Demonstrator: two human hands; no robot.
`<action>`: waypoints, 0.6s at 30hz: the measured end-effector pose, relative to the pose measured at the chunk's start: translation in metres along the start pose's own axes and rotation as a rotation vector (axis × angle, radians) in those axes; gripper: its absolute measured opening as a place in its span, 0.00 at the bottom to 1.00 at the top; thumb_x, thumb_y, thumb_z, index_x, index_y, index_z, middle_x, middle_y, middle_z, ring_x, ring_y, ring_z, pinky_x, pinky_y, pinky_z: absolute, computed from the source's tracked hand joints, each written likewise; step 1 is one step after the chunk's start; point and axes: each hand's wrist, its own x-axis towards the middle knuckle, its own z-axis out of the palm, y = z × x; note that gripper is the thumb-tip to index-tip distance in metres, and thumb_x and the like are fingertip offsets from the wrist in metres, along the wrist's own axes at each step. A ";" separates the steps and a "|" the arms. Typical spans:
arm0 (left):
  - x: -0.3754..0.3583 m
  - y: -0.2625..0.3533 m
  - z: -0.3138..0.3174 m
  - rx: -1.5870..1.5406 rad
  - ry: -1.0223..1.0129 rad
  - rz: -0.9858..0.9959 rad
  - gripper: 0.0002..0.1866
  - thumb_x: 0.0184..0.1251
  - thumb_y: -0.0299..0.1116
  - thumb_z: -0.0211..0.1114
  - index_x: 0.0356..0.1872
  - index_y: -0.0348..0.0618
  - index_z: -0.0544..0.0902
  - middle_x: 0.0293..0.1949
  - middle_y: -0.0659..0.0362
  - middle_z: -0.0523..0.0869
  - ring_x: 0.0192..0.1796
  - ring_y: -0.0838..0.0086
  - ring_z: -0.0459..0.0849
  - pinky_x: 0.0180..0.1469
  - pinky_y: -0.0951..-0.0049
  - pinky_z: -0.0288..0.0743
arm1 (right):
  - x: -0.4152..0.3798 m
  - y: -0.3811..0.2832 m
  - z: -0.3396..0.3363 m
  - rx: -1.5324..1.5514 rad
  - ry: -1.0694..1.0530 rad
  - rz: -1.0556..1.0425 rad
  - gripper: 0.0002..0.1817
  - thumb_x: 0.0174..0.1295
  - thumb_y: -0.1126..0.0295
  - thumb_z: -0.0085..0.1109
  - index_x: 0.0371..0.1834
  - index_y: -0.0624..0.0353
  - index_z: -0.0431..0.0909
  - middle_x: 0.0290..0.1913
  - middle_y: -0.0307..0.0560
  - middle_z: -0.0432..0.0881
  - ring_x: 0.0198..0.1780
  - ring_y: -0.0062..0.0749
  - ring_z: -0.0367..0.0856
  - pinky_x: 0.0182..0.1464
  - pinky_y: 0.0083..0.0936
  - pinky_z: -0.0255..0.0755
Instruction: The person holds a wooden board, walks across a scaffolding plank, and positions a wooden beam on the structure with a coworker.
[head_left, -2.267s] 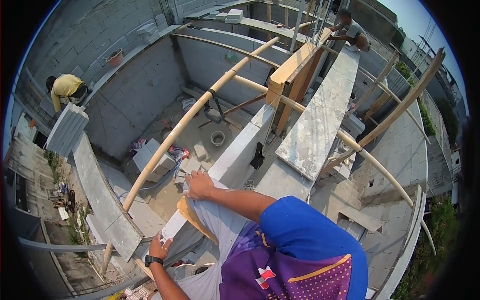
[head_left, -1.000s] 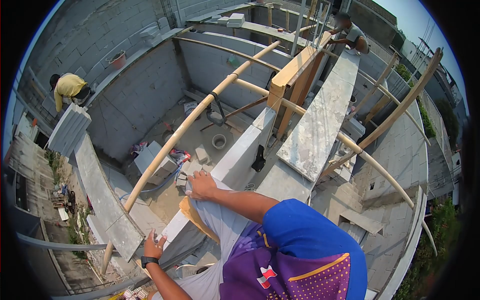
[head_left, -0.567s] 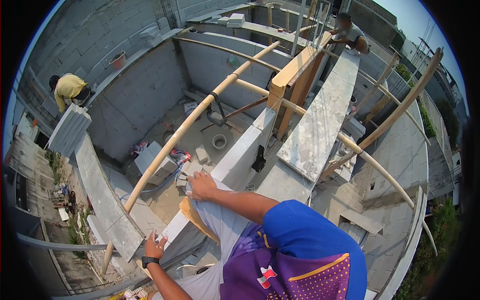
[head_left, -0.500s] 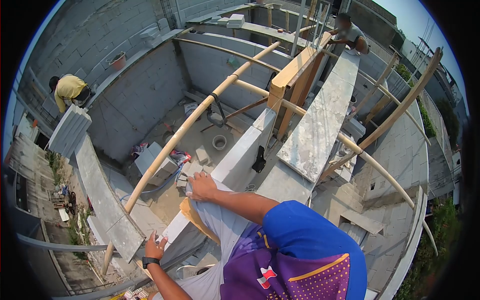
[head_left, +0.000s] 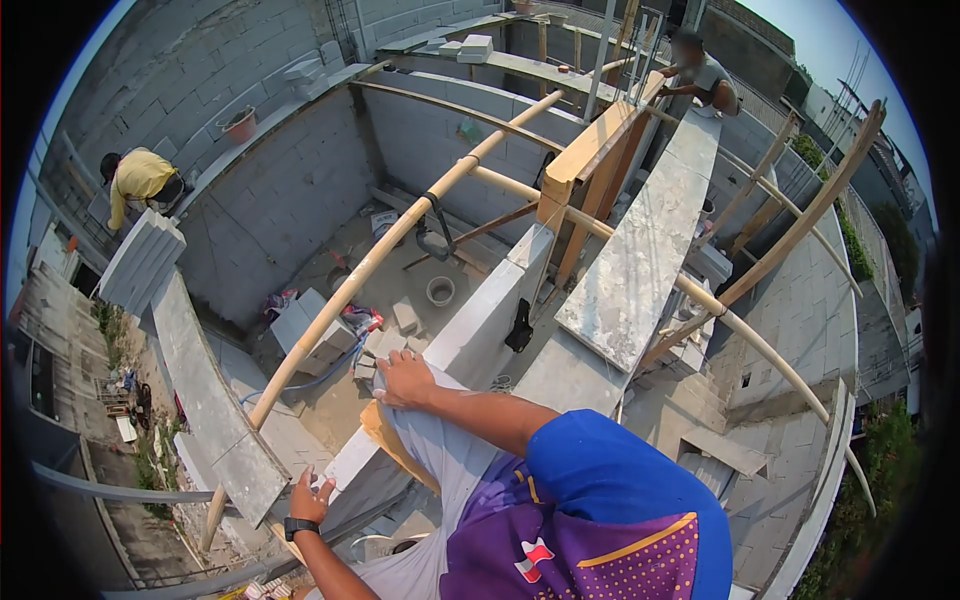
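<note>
My right hand (head_left: 405,381) lies over my bent knee, fingers loosely spread on the light grey trousers (head_left: 440,420). Beside that knee, a piece of wood (head_left: 386,440) juts out near the top of the pale block wall (head_left: 356,460). My left hand (head_left: 308,500), with a black watch (head_left: 300,525) at the wrist, has its fingers apart and holds nothing that shows. It is close to the lower end of a grey plank (head_left: 248,468) and the block wall.
Bamboo poles (head_left: 365,270) cross above a room with a bucket (head_left: 440,291) on its floor. Wide planks (head_left: 640,270) run along the right. A person in yellow (head_left: 143,178) bends by stacked blocks (head_left: 145,258); another person (head_left: 705,75) crouches near a timber form (head_left: 590,140).
</note>
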 end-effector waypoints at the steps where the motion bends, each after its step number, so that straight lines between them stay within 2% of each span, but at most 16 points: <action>1: 0.002 -0.001 0.001 0.007 0.007 0.014 0.39 0.62 0.47 0.72 0.68 0.33 0.71 0.55 0.37 0.84 0.55 0.53 0.85 0.55 0.60 0.79 | 0.000 0.001 0.001 -0.005 0.022 -0.003 0.39 0.60 0.44 0.62 0.70 0.56 0.69 0.63 0.57 0.73 0.68 0.52 0.69 0.66 0.48 0.64; 10: -0.002 0.008 -0.001 -0.009 -0.006 -0.026 0.39 0.61 0.49 0.72 0.68 0.33 0.72 0.54 0.37 0.84 0.53 0.53 0.87 0.55 0.60 0.80 | 0.000 0.001 0.006 -0.039 0.051 -0.018 0.39 0.61 0.44 0.62 0.71 0.56 0.68 0.63 0.58 0.73 0.68 0.52 0.69 0.66 0.49 0.64; 18: 0.000 0.003 0.003 -0.013 -0.010 -0.018 0.39 0.61 0.48 0.72 0.68 0.33 0.72 0.54 0.38 0.84 0.55 0.53 0.86 0.57 0.60 0.79 | 0.000 0.002 0.008 -0.045 0.055 -0.024 0.40 0.61 0.44 0.60 0.72 0.57 0.67 0.64 0.58 0.73 0.68 0.53 0.69 0.66 0.50 0.64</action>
